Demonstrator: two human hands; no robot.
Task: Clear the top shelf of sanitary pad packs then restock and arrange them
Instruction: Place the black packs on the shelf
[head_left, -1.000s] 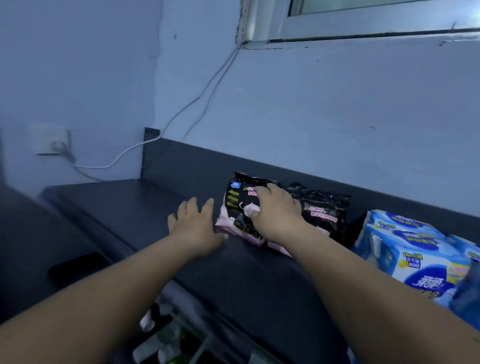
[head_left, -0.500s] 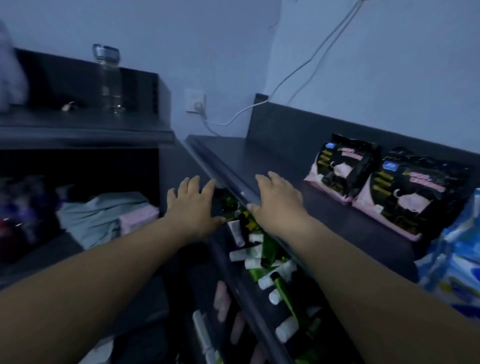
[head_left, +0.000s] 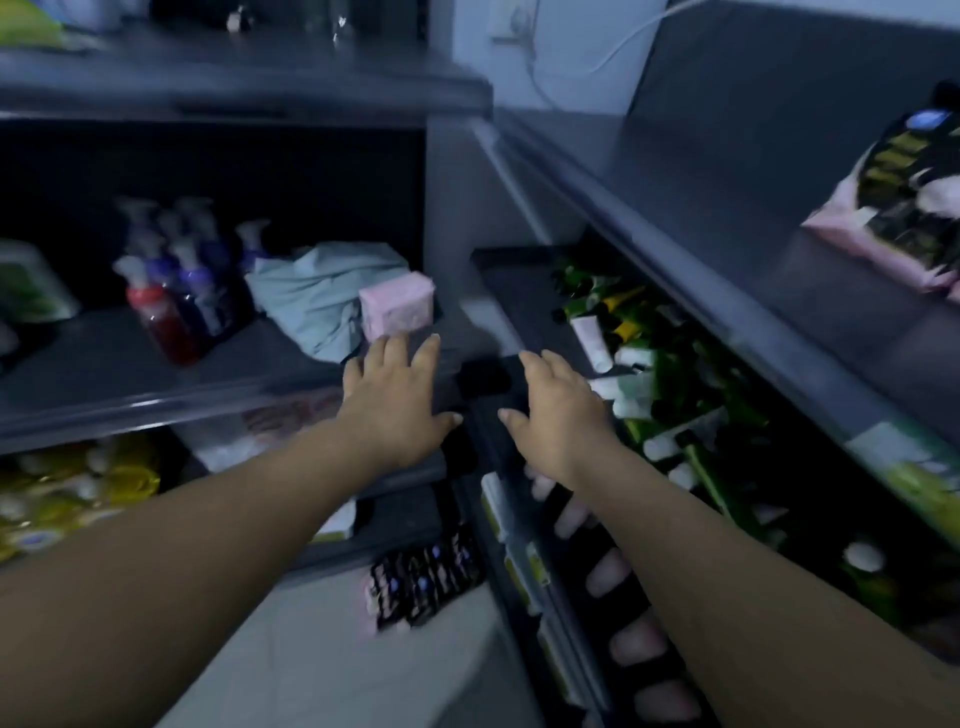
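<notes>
Both hands are held out palm down over the corner where two shelf units meet. The left hand (head_left: 395, 405) is extended with its fingers (head_left: 402, 353) straight and slightly spread, thumb out to the right; nothing is held. The right hand (head_left: 558, 415) is extended likewise, fingers straight and close together, thumb out to the left; nothing is gripped. Whether either palm touches the shelf edge beneath cannot be told.

A black-and-pink pad pack (head_left: 893, 218) is recorded on the top shelf (head_left: 701, 171) at the far right, partly cut by the frame edge. It is well apart from both hands, beyond and to the right of the right fingertips. A blurred group of dark packs (head_left: 423, 579) with pink print is noted lower and nearer, between the two forearms.

Green and white tubes (head_left: 639, 364) are piled on the shelf under the top shelf, just right of the right hand. On the left unit a pink box (head_left: 397, 306) is seen just beyond the left fingertips, against a pale cloth (head_left: 311, 296), with pump bottles (head_left: 171, 280) further left.
</notes>
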